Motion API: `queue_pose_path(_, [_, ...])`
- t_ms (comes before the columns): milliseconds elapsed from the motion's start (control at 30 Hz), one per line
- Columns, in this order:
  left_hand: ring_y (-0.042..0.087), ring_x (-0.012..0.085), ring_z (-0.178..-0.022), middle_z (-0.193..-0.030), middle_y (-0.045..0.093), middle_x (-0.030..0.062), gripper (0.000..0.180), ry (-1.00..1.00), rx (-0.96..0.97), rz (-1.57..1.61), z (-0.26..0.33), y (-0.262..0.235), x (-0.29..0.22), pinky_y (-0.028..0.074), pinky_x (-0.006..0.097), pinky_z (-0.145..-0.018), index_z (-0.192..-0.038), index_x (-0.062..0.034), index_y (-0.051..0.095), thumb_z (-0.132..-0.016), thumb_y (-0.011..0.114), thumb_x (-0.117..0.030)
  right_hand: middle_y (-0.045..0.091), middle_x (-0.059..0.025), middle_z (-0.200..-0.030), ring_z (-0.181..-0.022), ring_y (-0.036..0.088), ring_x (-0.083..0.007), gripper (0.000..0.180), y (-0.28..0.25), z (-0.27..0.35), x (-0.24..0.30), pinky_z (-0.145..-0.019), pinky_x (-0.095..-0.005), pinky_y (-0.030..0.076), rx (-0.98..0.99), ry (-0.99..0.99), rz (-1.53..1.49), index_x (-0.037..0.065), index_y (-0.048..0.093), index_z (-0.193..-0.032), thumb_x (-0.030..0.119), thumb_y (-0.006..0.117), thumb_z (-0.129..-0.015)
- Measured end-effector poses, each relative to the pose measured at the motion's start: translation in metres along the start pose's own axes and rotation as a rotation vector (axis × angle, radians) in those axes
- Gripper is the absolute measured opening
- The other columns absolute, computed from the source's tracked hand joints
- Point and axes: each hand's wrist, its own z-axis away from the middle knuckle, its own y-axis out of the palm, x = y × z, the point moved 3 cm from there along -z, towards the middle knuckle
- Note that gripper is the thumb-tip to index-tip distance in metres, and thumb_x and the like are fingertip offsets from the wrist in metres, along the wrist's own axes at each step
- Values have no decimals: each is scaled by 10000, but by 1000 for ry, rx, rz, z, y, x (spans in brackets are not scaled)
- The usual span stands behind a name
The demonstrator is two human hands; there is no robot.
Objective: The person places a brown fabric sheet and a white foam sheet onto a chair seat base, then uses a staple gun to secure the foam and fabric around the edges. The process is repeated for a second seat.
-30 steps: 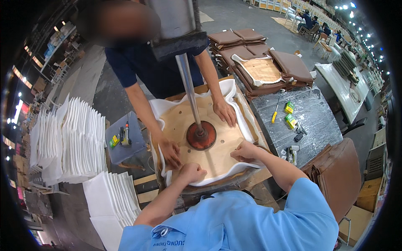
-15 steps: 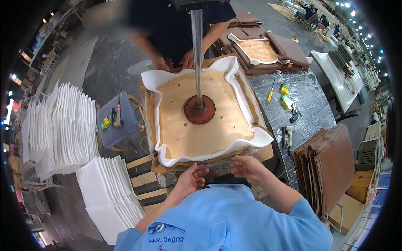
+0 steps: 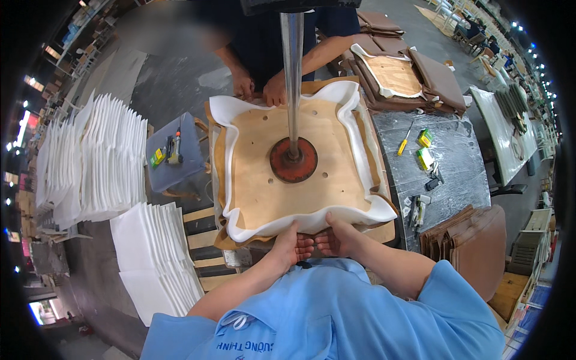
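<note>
A square plywood seat board [image 3: 258, 144] lies under a round red press plate [image 3: 294, 160] on a metal rod. White padding [image 3: 264, 227] curls up around the board, over a brown cover [image 3: 223, 239] whose edges stick out beneath. At the middle of the near edge, my left hand [image 3: 293, 245] is closed on the padding edge, thumb on top and fingers curled below. Just beside it, my right hand [image 3: 337, 236] pinches the same edge, its thumb pressed on the white padding. How much brown cover lies within the fingers is hidden.
Across the seat, a co-worker's hands [image 3: 275, 90] hold the far edge. White sheet stacks [image 3: 90, 162] stand left, near a small stool [image 3: 192, 157] with tools. At right, a plastic-covered table [image 3: 456, 180] bears a screwdriver [image 3: 405, 139] and boxes, beside brown covers [image 3: 474, 240].
Both my hands have come together at the near edge's middle and closed on it. The near padding is now pushed up and inward. My view has shifted slightly.
</note>
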Motion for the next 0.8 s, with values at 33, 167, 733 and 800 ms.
queue_pose_path(33, [693,248,-664,-773,700,70,628,-7,9,-22,-2,0,-2,599,405,-608,-1018,-41,679,-1113,519,-641,732,-122,-924,-833,729,-262,593,0,-1,5,-747,-427,614,-26,20,52,-1,690,-1094,554,488,-1145])
queue_pose_path(167, [620,228,-584,-611,581,48,626,85,-34,-34,-11,-2,6,515,378,-540,-902,-44,645,-1109,537,-625,716,-125,-812,-714,715,-260,605,1,-1,22,-650,-418,599,-37,-24,298,-1,702,-968,537,491,-1143])
queue_pose_path(733, [550,218,-432,-493,467,62,679,624,-4,-110,-14,-2,40,451,370,-454,-621,-82,500,-1132,565,-525,613,-56,-548,-453,573,-156,651,-32,-5,-18,-452,-309,442,-14,-813,563,33,656,-725,475,513,-1180])
queue_pose_path(800, [529,226,-435,-494,452,51,652,643,20,-72,-16,0,35,453,370,-463,-643,-90,518,-1142,546,-508,634,-71,-575,-475,599,-171,632,-29,-5,-20,-472,-329,473,21,-791,508,21,670,-766,476,520,-1178])
